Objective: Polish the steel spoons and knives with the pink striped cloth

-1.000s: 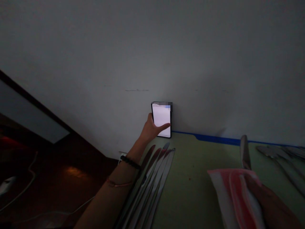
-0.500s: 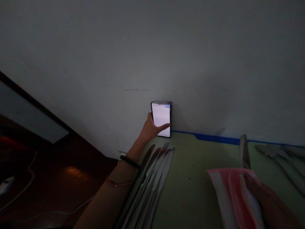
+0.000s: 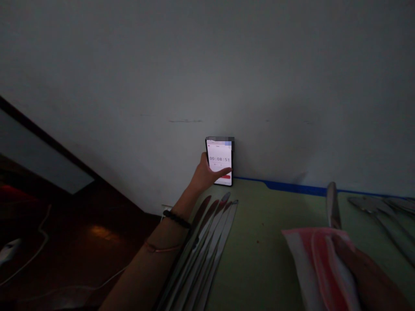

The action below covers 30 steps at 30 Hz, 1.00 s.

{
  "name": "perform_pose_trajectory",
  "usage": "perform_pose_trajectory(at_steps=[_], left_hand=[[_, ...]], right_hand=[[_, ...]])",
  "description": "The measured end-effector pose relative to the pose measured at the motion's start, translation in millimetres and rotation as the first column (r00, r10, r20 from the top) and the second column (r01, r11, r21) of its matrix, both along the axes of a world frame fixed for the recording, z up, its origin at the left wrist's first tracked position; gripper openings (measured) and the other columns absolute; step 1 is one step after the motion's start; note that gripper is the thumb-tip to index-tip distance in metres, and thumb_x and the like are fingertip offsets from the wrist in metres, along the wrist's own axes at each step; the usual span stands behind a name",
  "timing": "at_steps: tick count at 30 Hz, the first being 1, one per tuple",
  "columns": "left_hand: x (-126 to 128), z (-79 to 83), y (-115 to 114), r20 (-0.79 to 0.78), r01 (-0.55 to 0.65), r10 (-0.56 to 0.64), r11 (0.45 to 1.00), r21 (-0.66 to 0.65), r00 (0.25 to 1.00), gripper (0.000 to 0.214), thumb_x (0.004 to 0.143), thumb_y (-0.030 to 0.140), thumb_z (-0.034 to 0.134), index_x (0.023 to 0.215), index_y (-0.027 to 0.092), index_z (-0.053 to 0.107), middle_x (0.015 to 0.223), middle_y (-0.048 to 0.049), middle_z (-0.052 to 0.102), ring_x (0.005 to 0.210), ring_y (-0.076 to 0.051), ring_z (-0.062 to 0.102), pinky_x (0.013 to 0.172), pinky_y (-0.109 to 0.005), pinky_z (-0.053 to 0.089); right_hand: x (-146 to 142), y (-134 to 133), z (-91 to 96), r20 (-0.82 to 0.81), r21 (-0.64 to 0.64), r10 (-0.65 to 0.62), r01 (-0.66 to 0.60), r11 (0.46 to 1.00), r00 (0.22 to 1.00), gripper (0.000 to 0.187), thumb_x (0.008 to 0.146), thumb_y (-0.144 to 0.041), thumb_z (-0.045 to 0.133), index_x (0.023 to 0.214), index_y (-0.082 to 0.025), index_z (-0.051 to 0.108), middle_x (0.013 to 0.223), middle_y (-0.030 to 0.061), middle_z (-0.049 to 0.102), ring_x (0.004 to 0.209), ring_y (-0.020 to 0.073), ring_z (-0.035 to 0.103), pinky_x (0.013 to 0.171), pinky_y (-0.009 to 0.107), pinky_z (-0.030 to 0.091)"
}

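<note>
The left hand (image 3: pixel 205 177) is reaching forward and clasping the lower left edge of a black, white-screened rectangular phone (image 3: pixel 221 152), the thumb lying across its screen. The phone is standing upright against the pale wall (image 3: pixel 207 69) at the back of the green bench (image 3: pixel 259 233). The right hand (image 3: pixel 366 272) is closing around a pink-and-white cloth (image 3: pixel 308 255) wrapped on a steel knife (image 3: pixel 332 205). Long steel knives (image 3: pixel 207 242) are lying in a row beside the left forearm.

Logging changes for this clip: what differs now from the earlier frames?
Only the phone screen changed: blank white before, it now shows timer digits and a red button by the thumb of the left hand. That hand stays on the phone; the right hand still holds the cloth around a knife.
</note>
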<state>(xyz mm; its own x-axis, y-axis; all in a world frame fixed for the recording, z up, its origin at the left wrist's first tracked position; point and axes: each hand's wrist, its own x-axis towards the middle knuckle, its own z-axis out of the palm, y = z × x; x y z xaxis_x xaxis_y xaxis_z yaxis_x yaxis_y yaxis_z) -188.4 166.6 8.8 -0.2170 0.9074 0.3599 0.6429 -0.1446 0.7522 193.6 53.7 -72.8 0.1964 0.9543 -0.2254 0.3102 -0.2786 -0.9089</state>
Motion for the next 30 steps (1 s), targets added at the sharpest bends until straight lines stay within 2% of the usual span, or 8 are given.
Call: perform_pose_trajectory(at_steps=[5,11,15,18,23,25,28,30], left_hand=[[-0.7,-0.8,0.7,0.001,-0.010,0.010,1.000,0.002,1.000,0.067,0.059,0.045,0.077,0.106,0.017,0.039,0.108,-0.0138,0.061,0.097,-0.029,0.061,0.079,-0.040,0.052],[-1.7,-2.4,0.9,0.010,-0.001,0.001,1.000,0.001,1.000,0.066,0.059,0.046,0.077,0.105,0.018,0.039,0.106,-0.0127,0.060,0.095,-0.028,0.061,0.077,-0.039,0.052],[-3.2,-4.0,-3.1,0.017,0.002,-0.002,1.000,-0.015,1.000,0.063,0.059,0.045,0.077,0.102,0.018,0.040,0.099,-0.0096,0.061,0.089,-0.025,0.062,0.075,-0.038,0.051],[-5.4,-2.8,-11.1,0.018,-0.044,0.044,0.999,-0.003,0.999,0.063,0.061,0.044,0.075,0.105,0.017,0.038,0.098,-0.0081,0.058,0.088,-0.023,0.061,0.074,-0.036,0.050],[4.3,7.3,-35.9,0.001,-0.198,0.198,0.977,0.079,0.980,0.036,0.082,0.039,0.053,0.103,0.016,0.036,0.101,-0.0087,0.047,0.091,-0.020,0.052,0.080,-0.038,0.043],[22.4,12.7,-54.6,-0.032,-0.129,0.131,0.990,0.059,0.991,0.024,0.082,0.034,0.052,0.095,0.018,0.041,0.091,-0.0036,0.049,0.082,-0.018,0.052,0.076,-0.034,0.043],[67.5,18.9,-95.0,-0.075,0.065,-0.067,0.998,-0.026,0.995,0.015,0.081,0.032,0.055,0.083,0.019,0.049,0.076,0.0013,0.053,0.068,-0.014,0.051,0.063,-0.027,0.042],[102.6,20.2,-124.7,-0.069,0.253,-0.265,0.957,-0.142,0.962,0.017,0.087,0.036,0.048,0.085,0.020,0.051,0.078,0.0001,0.057,0.068,-0.014,0.053,0.060,-0.025,0.040]], right_hand=[[-13.8,0.4,19.6,0.066,-0.098,-0.051,0.058,0.994,0.997,0.051,0.067,-0.060,0.057,0.096,-0.020,0.069,0.105,0.0108,0.068,0.102,0.0334,0.060,0.091,0.042,0.048],[-22.2,-0.6,34.8,0.054,-0.193,-0.034,0.044,0.980,0.998,0.061,0.068,-0.069,0.048,0.096,-0.018,0.068,0.110,0.0118,0.066,0.107,0.0324,0.058,0.092,0.044,0.047],[-31.1,-1.7,44.5,-0.088,-0.230,0.021,-0.041,0.972,0.996,0.060,0.072,-0.067,0.045,0.097,-0.017,0.066,0.103,0.0117,0.069,0.096,0.0279,0.064,0.078,0.036,0.054],[-38.6,-1.3,52.8,-0.175,-0.224,0.058,-0.098,0.970,0.983,0.055,0.072,-0.065,0.046,0.087,-0.016,0.068,0.088,0.0112,0.072,0.083,0.0264,0.067,0.071,0.032,0.055],[-46.0,-1.2,55.8,-0.313,-0.157,0.068,-0.122,0.980,0.947,0.052,0.068,-0.064,0.053,0.079,-0.015,0.067,0.071,0.0084,0.069,0.062,0.0228,0.063,0.058,0.033,0.052],[-47.2,-1.6,54.9,-0.399,-0.133,0.065,-0.127,0.983,0.915,0.049,0.067,-0.063,0.056,0.076,-0.015,0.066,0.067,0.0060,0.068,0.058,0.0197,0.060,0.056,0.031,0.050],[-49.1,-0.4,55.2,-0.565,-0.070,-0.014,-0.030,0.997,0.825,0.039,0.063,-0.054,0.066,0.073,-0.017,0.064,0.065,0.0027,0.065,0.055,0.0156,0.056,0.053,0.026,0.047],[-52.7,3.0,56.5,-0.683,-0.023,-0.034,0.026,0.999,0.730,0.032,0.061,-0.047,0.070,0.071,-0.018,0.062,0.065,0.0013,0.064,0.056,0.0147,0.055,0.054,0.025,0.046]])
